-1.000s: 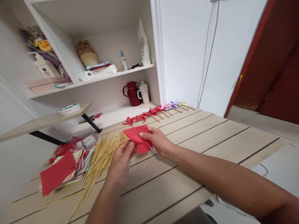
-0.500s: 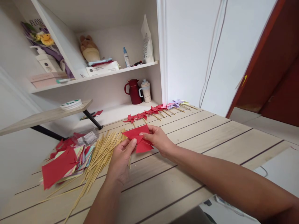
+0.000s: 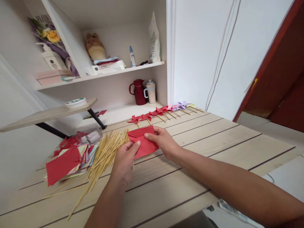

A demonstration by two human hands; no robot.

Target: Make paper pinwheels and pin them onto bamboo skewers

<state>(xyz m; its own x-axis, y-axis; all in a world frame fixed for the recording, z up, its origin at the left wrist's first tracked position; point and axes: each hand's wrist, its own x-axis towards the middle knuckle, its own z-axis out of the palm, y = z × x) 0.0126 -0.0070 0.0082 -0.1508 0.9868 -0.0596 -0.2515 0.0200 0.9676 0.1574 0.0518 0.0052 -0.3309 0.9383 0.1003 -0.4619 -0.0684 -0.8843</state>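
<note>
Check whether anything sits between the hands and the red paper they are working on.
Nothing visible does. The left hand and the right hand both pinch the red paper directly, above the wooden table. The bamboo sticks lie beside the left hand, not between.

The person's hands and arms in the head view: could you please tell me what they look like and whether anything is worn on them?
Both arms are bare as far as the frame shows: no sleeves, gloves, watch or bracelets. The left hand and right hand show no rings on the fingers in view. The nails are short and unpainted. No markings show on either forearm.
</note>
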